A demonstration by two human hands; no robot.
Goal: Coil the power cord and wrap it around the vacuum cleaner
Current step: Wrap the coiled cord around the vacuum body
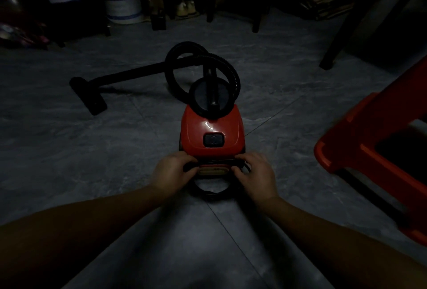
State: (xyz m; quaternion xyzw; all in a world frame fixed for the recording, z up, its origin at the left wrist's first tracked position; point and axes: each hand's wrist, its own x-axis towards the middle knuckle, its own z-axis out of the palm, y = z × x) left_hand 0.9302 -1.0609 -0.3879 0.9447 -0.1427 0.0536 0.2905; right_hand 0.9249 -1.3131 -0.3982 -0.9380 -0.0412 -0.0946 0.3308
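Left grip (172, 168) and right grip (254, 173) are clutching the power cord (210, 193), which is looping between them, vacuum cleaner (212, 131) just beyond.

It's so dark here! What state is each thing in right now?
vacuum cleaner: standing on the tiled floor
power cord: at its rear, one loop drooping loose
hose: curled in loops
wand: lying flat
left hand: grips the cord
right hand: pinches the cord
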